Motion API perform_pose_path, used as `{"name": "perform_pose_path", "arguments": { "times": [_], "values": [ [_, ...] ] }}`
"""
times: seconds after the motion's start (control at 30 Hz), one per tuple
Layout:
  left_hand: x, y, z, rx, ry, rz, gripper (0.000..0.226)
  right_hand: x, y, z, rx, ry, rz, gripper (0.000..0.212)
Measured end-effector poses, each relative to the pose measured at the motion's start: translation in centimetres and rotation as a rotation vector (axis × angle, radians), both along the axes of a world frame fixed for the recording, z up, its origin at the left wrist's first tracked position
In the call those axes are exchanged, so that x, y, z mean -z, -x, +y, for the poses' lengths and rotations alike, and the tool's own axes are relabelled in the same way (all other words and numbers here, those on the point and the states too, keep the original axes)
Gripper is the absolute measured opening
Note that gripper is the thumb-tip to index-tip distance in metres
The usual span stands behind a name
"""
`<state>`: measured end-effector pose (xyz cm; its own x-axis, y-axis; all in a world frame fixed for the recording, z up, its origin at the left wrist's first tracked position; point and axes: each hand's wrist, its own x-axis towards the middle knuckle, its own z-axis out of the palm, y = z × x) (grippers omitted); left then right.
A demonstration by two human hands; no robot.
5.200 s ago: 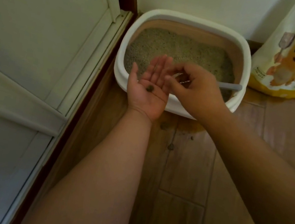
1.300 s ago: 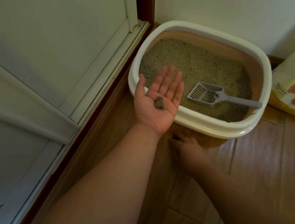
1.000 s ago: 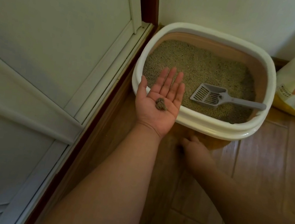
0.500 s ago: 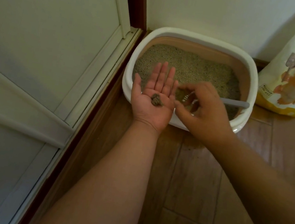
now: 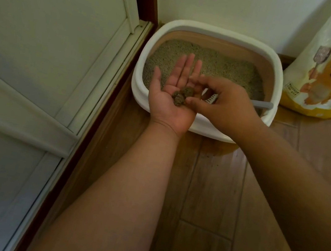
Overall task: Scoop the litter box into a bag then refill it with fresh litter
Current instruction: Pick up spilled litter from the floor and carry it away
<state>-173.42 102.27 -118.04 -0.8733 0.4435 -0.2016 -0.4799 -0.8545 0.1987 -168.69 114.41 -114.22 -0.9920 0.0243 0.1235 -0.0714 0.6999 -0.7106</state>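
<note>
Litter box [image 5: 214, 32] in the floor corner, litter bag [image 5: 330, 66] to its right. Scoop [image 5: 261, 104] inside, handle pointing right, nearest the right hand [image 5: 225, 107]. Left hand [image 5: 174, 96] flat, palm up, cupping clumps [image 5: 182, 96]; right fingertips pinched over them.

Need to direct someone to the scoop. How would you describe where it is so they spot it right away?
Find the white litter box on the wooden floor against the wall. The scoop lies on the litter along its near edge, mostly hidden behind the right hand. Its grey handle pointing right marks it out.
</note>
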Motion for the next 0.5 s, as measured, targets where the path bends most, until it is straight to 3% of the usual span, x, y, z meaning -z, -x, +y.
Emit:
{"name": "perform_pose_path", "arguments": {
  "times": [0.13, 0.33, 0.5],
  "values": [
    [-0.4, 0.1, 0.1, -0.033, -0.031, -0.018, 0.067, -0.5, 0.0, 0.2, 0.011, 0.037, 0.012, 0.042],
    [-1.3, 0.9, -1.0, -0.078, -0.078, -0.046, 0.064, -0.1, -0.6, 0.7, 0.166, 0.275, 0.057, 0.019],
    [-1.9, 2.0, -2.0, -0.144, -0.080, -0.042, 0.064, 3.1, -3.0, 1.2, -0.154, -0.018, -0.344, 0.017]
  ]
}}
